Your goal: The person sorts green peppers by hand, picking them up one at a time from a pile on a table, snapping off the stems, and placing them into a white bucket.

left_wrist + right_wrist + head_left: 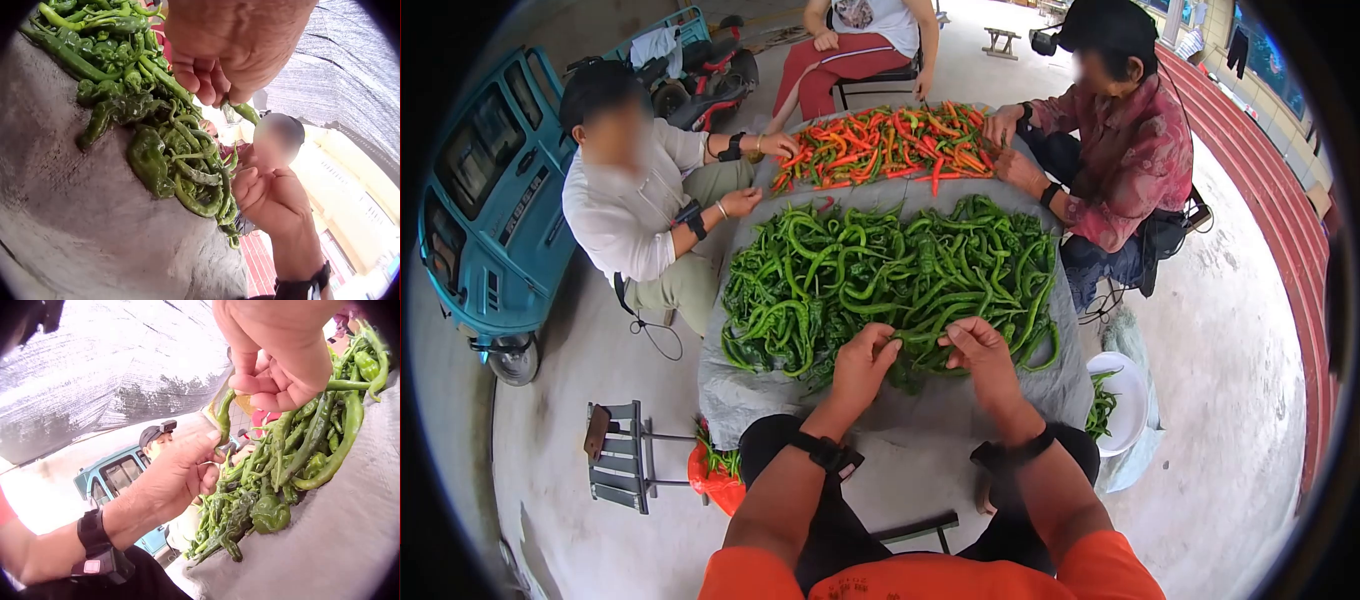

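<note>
In the head view, both hands are close together over the near edge of a heap of green chili peppers [900,270]. My left hand [865,365] pinches one curved green chili pepper [223,415] between thumb and fingers. In the right wrist view, that pepper's upper end reaches my right hand's [985,365] fingertips. The left wrist view has the right hand with thumb and forefinger brought together, a little apart from the pepper's end. I cannot tell whether the right fingers hold anything. Dark bands with devices are round both wrists.
Grey cloth [785,400] covers the table under the chilies. A pile of red chilies [890,145] lies at the far end, where people sit on three sides. A white basin [1135,400] with green chilies stands at right; a red bag [718,488] and slatted stool [617,462] at left.
</note>
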{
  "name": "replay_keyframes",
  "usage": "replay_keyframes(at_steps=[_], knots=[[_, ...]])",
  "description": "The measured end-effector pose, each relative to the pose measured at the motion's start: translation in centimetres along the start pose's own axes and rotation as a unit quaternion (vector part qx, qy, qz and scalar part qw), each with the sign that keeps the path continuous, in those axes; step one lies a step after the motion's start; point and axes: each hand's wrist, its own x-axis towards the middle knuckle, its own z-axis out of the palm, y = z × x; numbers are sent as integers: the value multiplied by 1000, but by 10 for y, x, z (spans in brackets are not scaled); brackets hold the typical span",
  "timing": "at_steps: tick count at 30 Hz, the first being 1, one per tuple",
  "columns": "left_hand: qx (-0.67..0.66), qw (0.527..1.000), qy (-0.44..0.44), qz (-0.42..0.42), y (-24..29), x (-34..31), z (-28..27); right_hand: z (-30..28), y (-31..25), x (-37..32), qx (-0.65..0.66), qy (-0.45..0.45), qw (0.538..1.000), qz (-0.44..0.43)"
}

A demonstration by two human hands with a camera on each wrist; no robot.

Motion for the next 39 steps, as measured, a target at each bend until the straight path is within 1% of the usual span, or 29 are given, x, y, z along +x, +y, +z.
replay_keyframes(at_steps=[2, 3, 5, 6, 7, 8, 10, 11, 14, 17, 20, 23, 25, 28, 30, 32, 33, 36, 37, 38, 39], knots=[[-14, 1000, 11, -3, 6, 2, -1, 0, -2, 4, 24, 9, 1000, -6], [-27, 999, 7, -19, 4, 1, -2, -1, -3, 8, 69, 30, 997, -7], [-56, 997, 2, -44, 2, 4, -4, -3, -7, 13, 99, 35, 994, -32], [-52, 998, 1, -44, 1, 4, -4, -7, -9, 14, 114, 37, 992, -44], [-48, 998, -1, -44, -2, 4, -4, -13, -9, 18, 148, 13, 988, -49], [-44, 998, -3, -44, -5, 3, -3, -15, -9, 19, 167, 25, 984, -54], [-14, 1000, 14, -11, -14, 4, -1, -10, -20, 13, 207, 49, 975, -62], [1, 1000, 22, 6, -20, 5, -1, -14, -21, 13, 207, 31, 976, -59], [73, 997, 36, 14, -36, 9, -3, -15, -22, 10, 190, 27, 980, -51], [64, 994, 78, -42, -30, 15, -8, -22, -14, 9, 196, 10, 980, -18], [19, 988, 108, -112, -22, 23, -10, -20, -14, 8, 187, -4, 982, -5], [144, 984, 101, -29, -62, 41, -15, -21, -12, 9, 184, -18, 983, 6], [209, 975, 68, -13, -68, 63, -23, -20, -12, 11, 188, -25, 982, 13], [236, 969, 9, -68, -66, 99, -28, -20, -15, 10, 196, -22, 980, 23], [165, 965, -45, -198, -56, 115, -26, -21, -17, 10, 208, -18, 978, 15], [236, 955, -40, -178, -87, 132, -22, -22, -21, 8, 217, -12, 976, 9], [274, 948, -30, -158, -89, 132, -22, -23, -24, 6, 220, -8, 975, 7], [393, 915, 19, -84, -56, 120, -25, -28, -29, 5, 234, -8, 972, 5], [275, 956, 69, -69, -73, 124, -29, -30, -30, 5, 239, -12, 971, 4], [210, 964, 103, -123, -91, 123, -29, -31, -31, 5, 247, -10, 969, 6], [144, 964, 136, -176, -52, 113, -31, -32, -32, 4, 255, -9, 967, 8]])
